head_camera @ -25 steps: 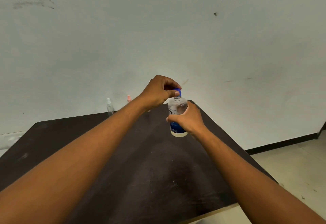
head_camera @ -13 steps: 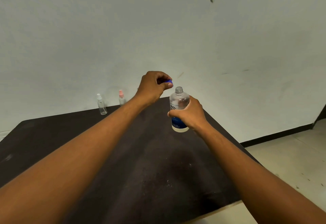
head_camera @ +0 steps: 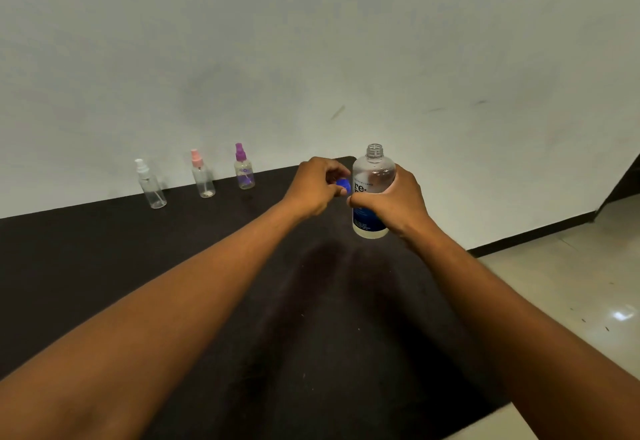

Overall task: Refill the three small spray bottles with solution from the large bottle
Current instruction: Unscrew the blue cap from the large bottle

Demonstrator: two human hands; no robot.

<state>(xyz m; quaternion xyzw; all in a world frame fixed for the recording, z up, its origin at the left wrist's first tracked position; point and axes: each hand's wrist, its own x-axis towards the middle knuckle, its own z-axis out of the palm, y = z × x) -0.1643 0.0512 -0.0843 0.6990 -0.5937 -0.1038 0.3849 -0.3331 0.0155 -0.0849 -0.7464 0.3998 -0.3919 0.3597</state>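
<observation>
Cap's off. The blue cap (head_camera: 343, 184) sat on the neck a second ago; now the left hand (head_camera: 317, 187) pinches it just beside the large bottle (head_camera: 372, 190), at its 9 o'clock. Threaded mouth open, so pouring can start once a sprayer top comes off. Right hand (head_camera: 393, 202) is wrapped round the bottle, upright over the table (head_camera: 173, 266). Three small spray bottles (head_camera: 201, 176) stand capped at 10 o'clock, near the wall (head_camera: 311, 41). Label reads "re-"; finer print probably text, unreadable.

White (head_camera: 140, 164), pink (head_camera: 196, 156), purple (head_camera: 239, 151) sprayer tops; blue cap (head_camera: 343, 184); black table (head_camera: 207, 266).
</observation>
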